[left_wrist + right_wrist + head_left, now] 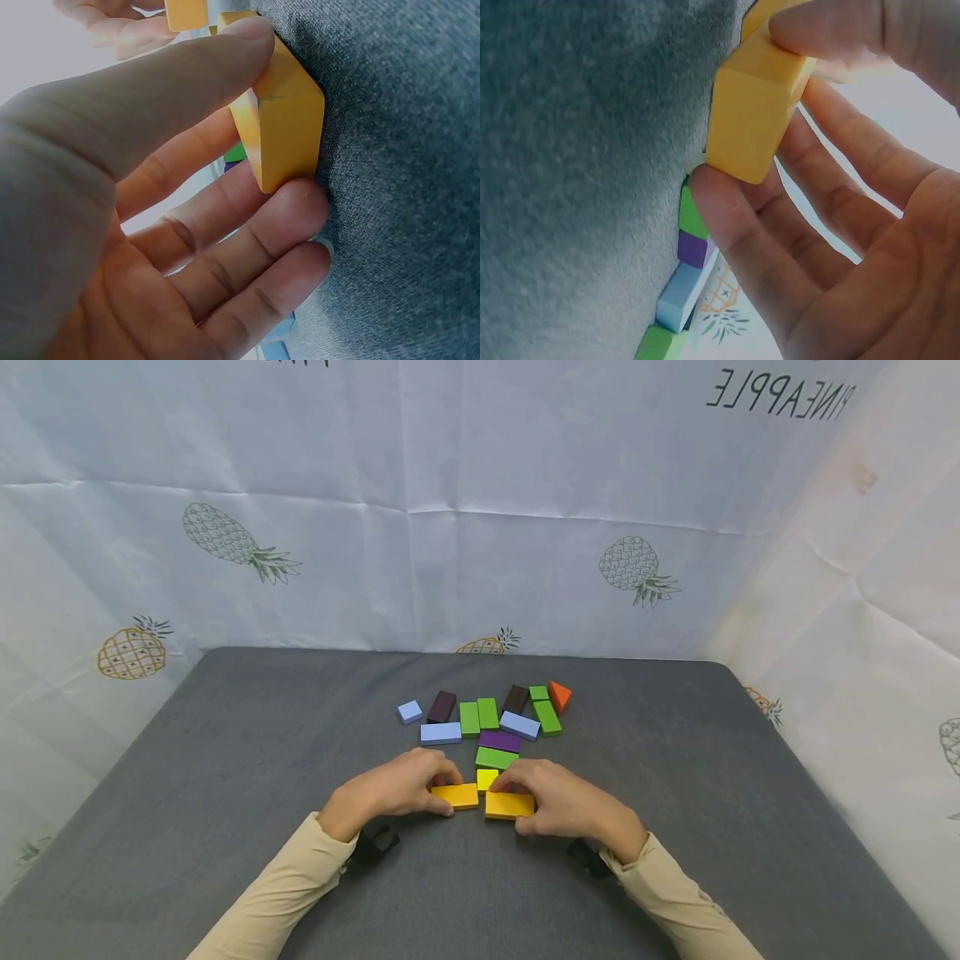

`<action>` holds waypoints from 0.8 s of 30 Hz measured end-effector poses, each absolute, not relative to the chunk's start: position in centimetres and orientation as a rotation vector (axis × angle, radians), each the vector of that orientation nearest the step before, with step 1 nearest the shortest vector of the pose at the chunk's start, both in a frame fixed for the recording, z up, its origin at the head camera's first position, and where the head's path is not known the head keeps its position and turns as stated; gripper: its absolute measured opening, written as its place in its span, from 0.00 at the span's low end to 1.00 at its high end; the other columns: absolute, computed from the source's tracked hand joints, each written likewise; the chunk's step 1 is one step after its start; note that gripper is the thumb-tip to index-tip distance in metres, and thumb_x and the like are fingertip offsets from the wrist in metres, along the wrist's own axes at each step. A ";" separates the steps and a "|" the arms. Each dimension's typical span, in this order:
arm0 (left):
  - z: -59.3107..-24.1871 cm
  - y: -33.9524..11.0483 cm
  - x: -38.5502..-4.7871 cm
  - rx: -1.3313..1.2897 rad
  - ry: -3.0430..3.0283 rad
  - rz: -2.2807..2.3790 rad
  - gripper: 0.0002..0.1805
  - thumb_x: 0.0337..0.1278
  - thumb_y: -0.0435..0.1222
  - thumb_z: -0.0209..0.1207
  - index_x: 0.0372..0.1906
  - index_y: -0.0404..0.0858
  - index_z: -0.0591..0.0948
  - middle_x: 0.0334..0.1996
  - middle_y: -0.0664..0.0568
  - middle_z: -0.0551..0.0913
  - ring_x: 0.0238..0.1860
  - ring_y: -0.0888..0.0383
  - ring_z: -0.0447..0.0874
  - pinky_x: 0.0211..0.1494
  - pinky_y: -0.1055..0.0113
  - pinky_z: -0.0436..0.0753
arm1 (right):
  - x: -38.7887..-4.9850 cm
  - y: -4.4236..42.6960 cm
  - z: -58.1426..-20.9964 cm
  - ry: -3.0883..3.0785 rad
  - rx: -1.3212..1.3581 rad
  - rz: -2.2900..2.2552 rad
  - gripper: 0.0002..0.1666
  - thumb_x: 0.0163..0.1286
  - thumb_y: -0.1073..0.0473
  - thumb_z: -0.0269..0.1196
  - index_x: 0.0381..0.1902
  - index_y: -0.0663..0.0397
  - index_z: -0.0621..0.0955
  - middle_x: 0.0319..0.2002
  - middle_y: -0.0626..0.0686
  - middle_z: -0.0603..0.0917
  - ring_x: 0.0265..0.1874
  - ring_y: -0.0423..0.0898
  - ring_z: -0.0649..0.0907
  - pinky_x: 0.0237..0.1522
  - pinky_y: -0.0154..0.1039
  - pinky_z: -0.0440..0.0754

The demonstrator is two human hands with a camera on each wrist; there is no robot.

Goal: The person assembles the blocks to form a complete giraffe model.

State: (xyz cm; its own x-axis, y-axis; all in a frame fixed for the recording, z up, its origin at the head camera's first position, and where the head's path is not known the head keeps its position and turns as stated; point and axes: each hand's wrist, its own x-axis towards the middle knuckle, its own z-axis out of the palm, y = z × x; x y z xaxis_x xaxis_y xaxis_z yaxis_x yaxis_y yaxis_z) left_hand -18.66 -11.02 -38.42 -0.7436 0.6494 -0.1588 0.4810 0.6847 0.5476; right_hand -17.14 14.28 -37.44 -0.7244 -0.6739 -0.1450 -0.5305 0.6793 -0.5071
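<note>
Backdrop cloth [510, 585]: white, creased, across the top of the frame and down both sides; pineapple outlines, reversed lettering at upper right, warm glow at right.

Table [180, 793]: dark grey cloth surface, rounded far corners, spread over the lower half of the frame.

Sleeves [270, 889]: beige, one at lower left, one at lower right.

Left hand [397, 785]: just left of lower centre, thumb and fingers pinching the left orange-yellow block [454, 797]. Right hand [570, 797]: just right of lower centre, likewise pinching the right orange-yellow block [510, 806]. Step in hand, by judgement: setting this pair end to end at the near end of a flat block layout. Called for next, by judgement: levelling of the two, then gentle release without nudging neighbours.

Orange-yellow pair: laid crosswise at lower centre, narrow gap between, left one slightly higher in the frame. Contact with the yellow square block [487, 779] just above: perhaps, too small to be sure.

Other oblongs, mid-frame: green crosswise block [497, 758], purple block [498, 742] above it, two upright green blocks [469, 720] higher, light blue oblong [441, 733] to their left.

Smallest: orange triangular block [559, 697], far right of the layout; light blue square block [409, 712], far left.
</note>
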 end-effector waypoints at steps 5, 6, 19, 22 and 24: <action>-38.3 -11.0 -18.6 0.892 2.556 0.693 0.14 0.53 0.39 0.71 0.45 0.41 0.86 0.35 0.57 0.80 0.36 0.61 0.74 0.41 0.67 0.76 | -17.0 14.0 -37.8 2.562 -0.963 -0.616 0.26 0.56 0.64 0.69 0.55 0.50 0.82 0.54 0.47 0.83 0.49 0.42 0.78 0.57 0.45 0.78; -38.3 -11.0 -18.6 0.896 2.555 0.692 0.14 0.53 0.39 0.71 0.45 0.41 0.86 0.35 0.56 0.80 0.36 0.61 0.74 0.41 0.67 0.76 | -17.0 13.9 -37.8 2.559 -0.968 -0.611 0.26 0.56 0.64 0.69 0.55 0.50 0.82 0.54 0.47 0.83 0.49 0.41 0.78 0.57 0.45 0.78; -38.4 -10.9 -18.6 0.944 2.550 0.707 0.16 0.54 0.38 0.71 0.48 0.39 0.86 0.37 0.56 0.81 0.37 0.62 0.74 0.41 0.69 0.76 | -16.8 13.6 -38.2 2.499 -1.047 -0.631 0.23 0.58 0.63 0.69 0.53 0.49 0.83 0.51 0.44 0.83 0.44 0.38 0.77 0.52 0.38 0.79; -38.3 -10.9 -18.5 0.931 2.548 0.704 0.16 0.55 0.37 0.70 0.49 0.40 0.85 0.39 0.56 0.82 0.36 0.62 0.75 0.41 0.69 0.76 | -17.0 13.9 -38.2 2.481 -1.046 -0.648 0.21 0.59 0.61 0.71 0.52 0.50 0.83 0.48 0.44 0.83 0.42 0.37 0.78 0.49 0.34 0.79; -38.1 -11.0 -18.5 0.928 2.541 0.710 0.15 0.56 0.36 0.69 0.50 0.41 0.85 0.40 0.56 0.82 0.36 0.62 0.75 0.40 0.70 0.76 | -17.1 14.2 -38.2 2.469 -1.029 -0.654 0.21 0.59 0.61 0.71 0.51 0.50 0.84 0.47 0.44 0.83 0.41 0.37 0.78 0.46 0.33 0.79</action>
State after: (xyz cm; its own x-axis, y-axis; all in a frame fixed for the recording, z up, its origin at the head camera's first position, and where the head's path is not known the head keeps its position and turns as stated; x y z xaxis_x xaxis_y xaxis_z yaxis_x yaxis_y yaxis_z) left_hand -18.47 -10.98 -38.13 -0.7273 0.6712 -0.1434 0.4995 0.6609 0.5601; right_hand -17.13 14.19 -38.17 -0.6568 -0.7352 -0.1678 -0.5556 0.6222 -0.5515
